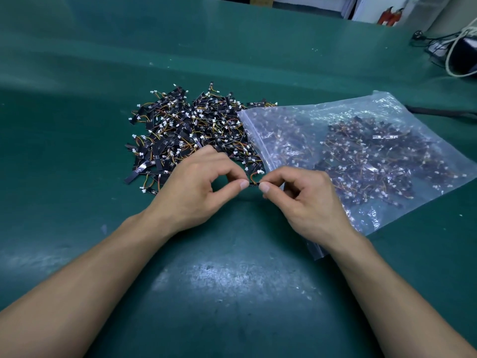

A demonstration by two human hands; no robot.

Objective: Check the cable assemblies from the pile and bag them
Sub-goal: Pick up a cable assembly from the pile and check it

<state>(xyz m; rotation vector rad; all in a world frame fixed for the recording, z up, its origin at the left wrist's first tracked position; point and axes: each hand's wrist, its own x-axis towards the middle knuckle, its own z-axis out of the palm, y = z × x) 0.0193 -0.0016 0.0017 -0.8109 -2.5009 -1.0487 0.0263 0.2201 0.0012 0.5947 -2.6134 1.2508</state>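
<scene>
Pinched at both ends between thumb and forefinger of left hand [196, 187] and right hand [304, 200]: one cable assembly [254, 184], black strip with orange wire and white plug, over the middle of the desk [232, 280]. Other fingers [296, 186] loosely curled. Behind, a loose pile [191, 130] of the same; overlapping its right edge, a crinkled clear zip bag [361, 156], part-filled. Scuffed matte green surface.

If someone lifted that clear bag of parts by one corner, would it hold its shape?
Probably sag: the clear bag looks like thin, wrinkled film lying limp on the green mat. The cable assemblies inside would likely slide to the low end. Its glossy surface may feel slippery.
</scene>
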